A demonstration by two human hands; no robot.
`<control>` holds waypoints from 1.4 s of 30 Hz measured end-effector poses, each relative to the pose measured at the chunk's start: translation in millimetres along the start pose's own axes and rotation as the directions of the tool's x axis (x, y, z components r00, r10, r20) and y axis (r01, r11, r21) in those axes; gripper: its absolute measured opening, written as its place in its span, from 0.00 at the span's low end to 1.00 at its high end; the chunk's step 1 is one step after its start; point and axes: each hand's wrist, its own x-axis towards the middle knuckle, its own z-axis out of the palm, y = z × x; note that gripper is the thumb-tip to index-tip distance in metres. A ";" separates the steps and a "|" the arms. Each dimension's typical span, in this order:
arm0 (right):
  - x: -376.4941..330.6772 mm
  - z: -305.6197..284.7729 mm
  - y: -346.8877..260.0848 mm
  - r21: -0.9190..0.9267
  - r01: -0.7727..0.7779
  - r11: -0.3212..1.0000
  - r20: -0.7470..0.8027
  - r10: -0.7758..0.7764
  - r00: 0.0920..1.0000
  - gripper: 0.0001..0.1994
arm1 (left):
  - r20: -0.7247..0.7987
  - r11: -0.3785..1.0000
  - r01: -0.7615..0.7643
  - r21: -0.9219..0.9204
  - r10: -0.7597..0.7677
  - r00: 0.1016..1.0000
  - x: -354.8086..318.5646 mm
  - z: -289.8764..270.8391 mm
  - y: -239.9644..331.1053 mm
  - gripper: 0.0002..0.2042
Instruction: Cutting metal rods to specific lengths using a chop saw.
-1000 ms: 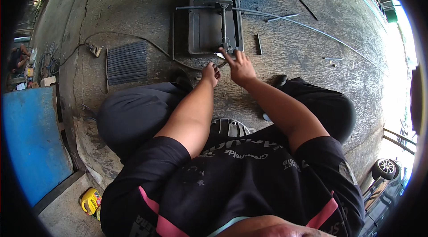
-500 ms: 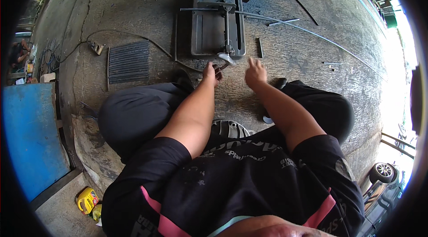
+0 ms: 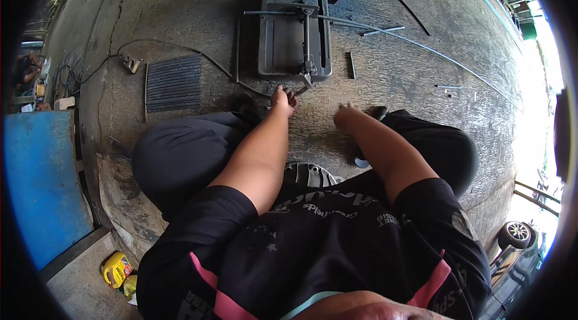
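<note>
L hand (image 3: 282, 100) curled on thin rod (image 3: 299, 90) by saw base (image 3: 293, 43) — R hand (image 3: 346, 115) apart, loosely closed, empty.

One package on the floor

A yellow plastic jug (image 3: 116, 269) with a handle and a coloured label is lying by the blue panel (image 3: 42, 181).

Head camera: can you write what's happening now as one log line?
left hand: fingers touching thin metal rod by chop saw base | right hand: fist, empty, on concrete floor
</note>
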 end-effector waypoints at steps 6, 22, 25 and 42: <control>-0.4 -22.4 -5.3 0.346 0.068 0.936 -0.675 0.198 0.710 0.30 | -0.022 0.999 -0.016 0.036 0.017 1.000 6.5 -1.7 -3.1 0.19; -7.3 -57.7 -28.9 0.155 0.174 0.972 -0.722 -0.008 0.692 0.21 | 0.019 0.999 0.017 0.049 -0.018 1.000 -0.6 -2.8 -1.9 0.18; -2.3 -71.2 -39.3 0.303 0.181 0.936 -0.630 0.054 0.775 0.18 | 0.293 0.941 0.092 0.326 -0.193 0.936 -8.9 12.6 -8.8 0.23; 30.4 -60.4 -9.8 0.632 0.099 0.768 -0.372 0.188 0.909 0.27 | 0.116 0.897 0.160 -0.413 -0.123 0.986 -2.1 69.5 -12.1 0.30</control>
